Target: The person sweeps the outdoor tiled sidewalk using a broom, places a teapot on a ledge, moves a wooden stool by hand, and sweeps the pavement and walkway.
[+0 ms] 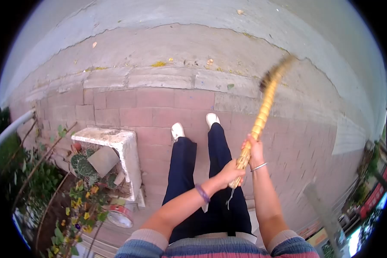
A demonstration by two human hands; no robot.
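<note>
A long broom (261, 118) with a yellow, ringed handle slants up and to the right from my waist. Its far end is blurred, with a dark tuft beside it low over the paving. My left hand (231, 173), a purple bangle at its wrist, is closed around the lower end of the handle, where a thin cord hangs. Just above it, my right hand (254, 150), with a silver bangle, wraps the handle too. Both hands are in front of my dark trousers.
Red paving bricks (157, 98) run to a pale kerb (159, 78) ahead, with scattered leaves and yellow bits (158, 64) beyond. A white planter (131, 150) holding a cactus (82, 167) stands left, near flowers (79, 206) and a red-rimmed drum-like object (119, 215).
</note>
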